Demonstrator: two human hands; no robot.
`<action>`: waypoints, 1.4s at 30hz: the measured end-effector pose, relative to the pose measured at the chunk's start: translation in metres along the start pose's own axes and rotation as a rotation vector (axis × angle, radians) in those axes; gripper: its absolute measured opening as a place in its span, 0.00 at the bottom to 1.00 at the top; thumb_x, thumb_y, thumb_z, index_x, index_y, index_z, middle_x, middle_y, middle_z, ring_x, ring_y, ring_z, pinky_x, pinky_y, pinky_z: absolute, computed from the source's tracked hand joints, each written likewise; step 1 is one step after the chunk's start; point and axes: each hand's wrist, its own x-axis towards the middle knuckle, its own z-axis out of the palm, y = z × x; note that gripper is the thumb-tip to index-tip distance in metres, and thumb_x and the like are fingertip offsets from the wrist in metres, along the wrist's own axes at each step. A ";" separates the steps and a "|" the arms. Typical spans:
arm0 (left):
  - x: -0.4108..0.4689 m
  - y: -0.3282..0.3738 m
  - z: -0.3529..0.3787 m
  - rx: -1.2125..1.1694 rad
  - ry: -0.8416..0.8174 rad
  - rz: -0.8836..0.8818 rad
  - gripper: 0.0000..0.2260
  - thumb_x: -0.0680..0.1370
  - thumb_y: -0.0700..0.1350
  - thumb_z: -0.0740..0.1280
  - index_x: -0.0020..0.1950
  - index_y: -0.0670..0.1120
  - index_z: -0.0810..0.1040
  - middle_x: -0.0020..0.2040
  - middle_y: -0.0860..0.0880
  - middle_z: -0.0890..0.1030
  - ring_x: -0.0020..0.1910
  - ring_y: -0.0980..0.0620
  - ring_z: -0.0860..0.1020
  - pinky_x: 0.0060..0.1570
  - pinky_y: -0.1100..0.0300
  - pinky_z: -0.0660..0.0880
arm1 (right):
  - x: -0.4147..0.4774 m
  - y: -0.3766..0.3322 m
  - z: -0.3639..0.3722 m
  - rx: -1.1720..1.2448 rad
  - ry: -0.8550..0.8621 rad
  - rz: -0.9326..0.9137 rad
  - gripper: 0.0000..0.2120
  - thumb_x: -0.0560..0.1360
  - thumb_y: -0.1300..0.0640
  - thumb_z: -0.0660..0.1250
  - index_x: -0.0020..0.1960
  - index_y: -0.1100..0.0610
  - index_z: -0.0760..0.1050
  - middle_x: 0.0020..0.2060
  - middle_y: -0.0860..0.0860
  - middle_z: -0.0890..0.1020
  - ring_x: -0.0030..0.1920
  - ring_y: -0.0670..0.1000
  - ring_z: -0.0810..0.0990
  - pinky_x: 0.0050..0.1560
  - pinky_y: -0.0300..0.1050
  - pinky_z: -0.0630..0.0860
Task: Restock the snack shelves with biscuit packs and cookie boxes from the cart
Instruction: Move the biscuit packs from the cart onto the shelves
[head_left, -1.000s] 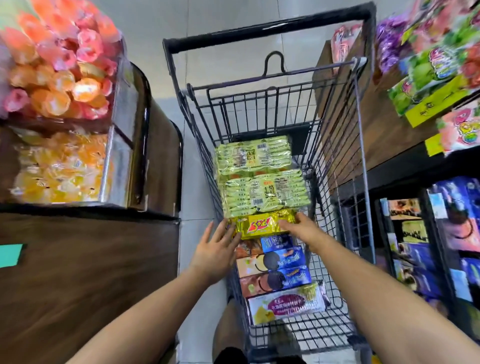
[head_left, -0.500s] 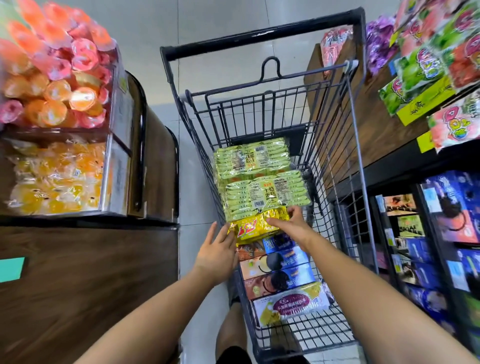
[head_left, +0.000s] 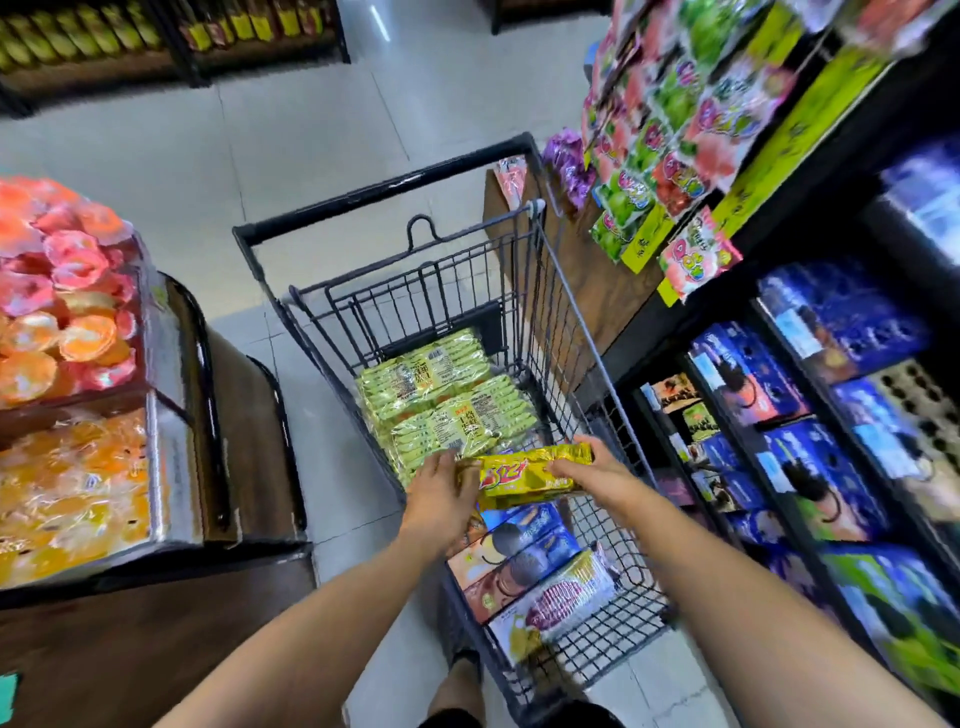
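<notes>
A yellow biscuit pack (head_left: 524, 475) with red lettering is raised above the load of the wire cart (head_left: 563, 332). My left hand (head_left: 441, 486) grips its left end and my right hand (head_left: 587, 470) grips its right end. Beneath it in the cart lie green biscuit packs (head_left: 441, 395) toward the far end, cookie boxes (head_left: 519, 551) with dark round cookies printed on them, and a white pack with a purple label (head_left: 561, 597) nearest me. The snack shelves (head_left: 779, 415) on my right hold blue cookie boxes.
A wooden display counter (head_left: 130, 649) with clear bins of orange and pink jelly cups (head_left: 67, 322) stands on the left. Hanging candy bags (head_left: 675, 130) overhang the right shelf. Tiled floor opens beyond the cart handle (head_left: 384, 195). More shelves run along the far wall.
Both hands have closed on the yellow pack's ends and lifted it out of the cart's stack. The view has tilted up, showing more floor and the right shelves.
</notes>
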 end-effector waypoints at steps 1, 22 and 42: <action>0.002 0.012 -0.002 -0.079 -0.022 -0.056 0.29 0.83 0.60 0.58 0.78 0.45 0.63 0.73 0.42 0.70 0.71 0.41 0.70 0.71 0.46 0.66 | -0.010 0.003 -0.008 0.026 0.034 -0.005 0.36 0.70 0.45 0.77 0.73 0.45 0.64 0.62 0.54 0.77 0.51 0.50 0.77 0.41 0.44 0.69; -0.202 0.194 0.151 -0.382 -0.634 0.041 0.23 0.77 0.61 0.69 0.55 0.41 0.80 0.49 0.42 0.83 0.42 0.49 0.81 0.39 0.57 0.80 | -0.318 0.257 -0.089 0.922 0.502 -0.154 0.22 0.76 0.58 0.72 0.66 0.68 0.74 0.56 0.61 0.84 0.50 0.55 0.83 0.53 0.45 0.80; -0.546 0.325 0.342 -0.073 -1.073 0.254 0.12 0.80 0.51 0.68 0.57 0.44 0.80 0.53 0.44 0.85 0.52 0.45 0.82 0.57 0.52 0.77 | -0.637 0.559 -0.100 1.172 0.984 0.007 0.15 0.73 0.51 0.72 0.56 0.58 0.80 0.57 0.60 0.79 0.53 0.58 0.79 0.58 0.53 0.76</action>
